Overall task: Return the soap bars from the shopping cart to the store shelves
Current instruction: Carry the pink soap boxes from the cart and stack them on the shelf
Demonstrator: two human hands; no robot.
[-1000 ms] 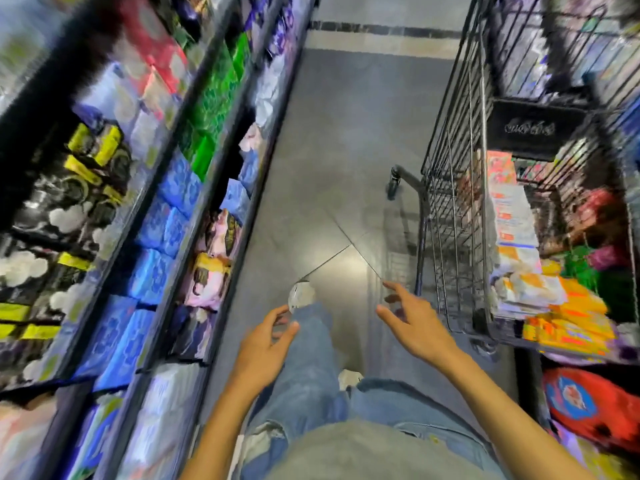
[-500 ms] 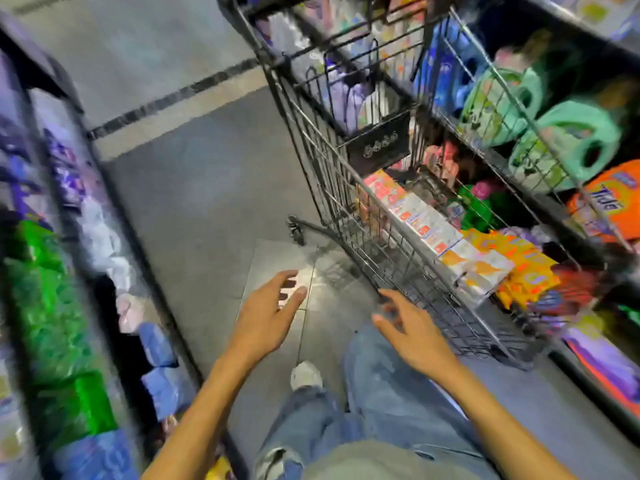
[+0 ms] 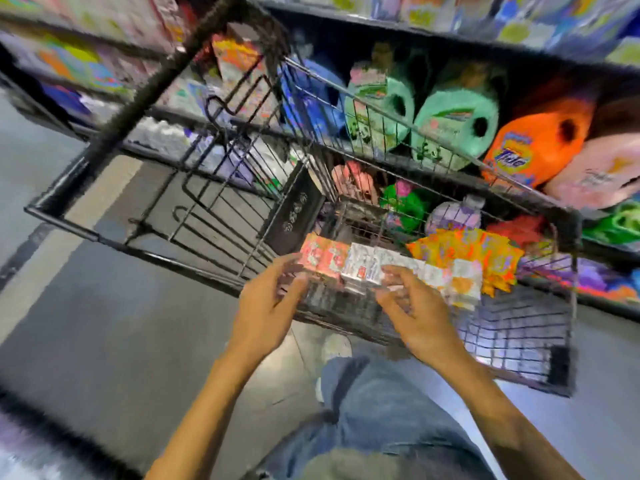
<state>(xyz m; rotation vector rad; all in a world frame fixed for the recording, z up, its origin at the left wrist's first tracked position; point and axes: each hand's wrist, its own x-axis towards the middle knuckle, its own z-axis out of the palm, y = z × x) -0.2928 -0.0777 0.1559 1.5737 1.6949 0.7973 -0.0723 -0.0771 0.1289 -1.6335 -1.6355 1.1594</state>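
The soap boxes (image 3: 363,268) are lying in a row inside the shopping cart (image 3: 138,252), with the packets (image 3: 464,251) just right of them. The left hand (image 3: 266,306) and right hand (image 3: 419,313) are hovering before the row. The jugs (image 3: 457,123) are sitting on the shelf (image 3: 415,32) behind the cart.

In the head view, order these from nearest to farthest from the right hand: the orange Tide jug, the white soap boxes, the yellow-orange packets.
1. White soap boxes, in the cart, just ahead of the right hand.
2. Yellow-orange packets, farther right in the cart.
3. Orange Tide jug, beyond the cart, upper right.
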